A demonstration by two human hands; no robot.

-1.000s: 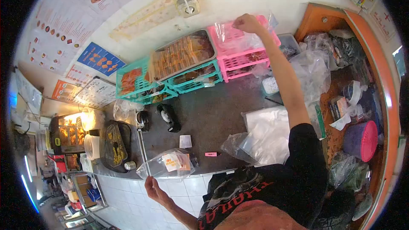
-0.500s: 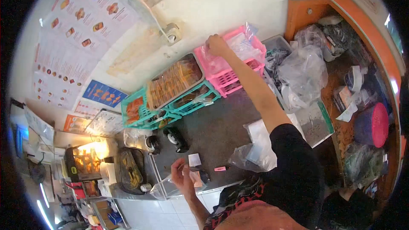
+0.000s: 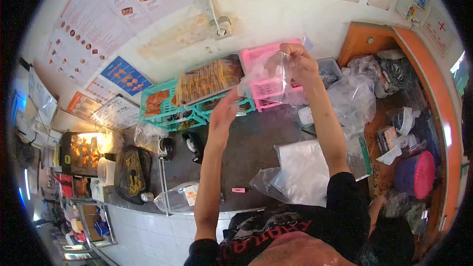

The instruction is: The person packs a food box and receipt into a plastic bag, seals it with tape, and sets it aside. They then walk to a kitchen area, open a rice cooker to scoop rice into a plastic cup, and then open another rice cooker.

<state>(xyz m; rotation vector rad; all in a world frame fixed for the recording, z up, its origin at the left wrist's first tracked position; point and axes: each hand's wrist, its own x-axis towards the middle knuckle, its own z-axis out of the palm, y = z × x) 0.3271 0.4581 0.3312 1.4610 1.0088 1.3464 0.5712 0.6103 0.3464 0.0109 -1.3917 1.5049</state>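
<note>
- My right hand [image 3: 299, 63] is raised toward 12 o'clock, fingers pinched on the top edge of a clear plastic bag [image 3: 270, 80], which hangs down in front of the pink basket [image 3: 261, 54].
- My left hand [image 3: 224, 113] is lifted at about 10 o'clock from the bag, palm spread and fingers apart, close to the bag's lower left corner; I cannot tell whether it touches the plastic.
- The two hands are apart, the bag between them.
- Left of the pink basket, at 9 o'clock from it, I see a metal tray of fried food [image 3: 209, 79] resting on teal baskets [image 3: 162, 106].
- On the dark counter [image 3: 246, 138], at 5 o'clock from the bag, lies a heap of clear bags [image 3: 300, 172].
- At 7 o'clock, near the counter's front edge, lies a filled bag with orange labels [image 3: 180, 197], and just right of it a small pink marker [image 3: 238, 190].
</note>
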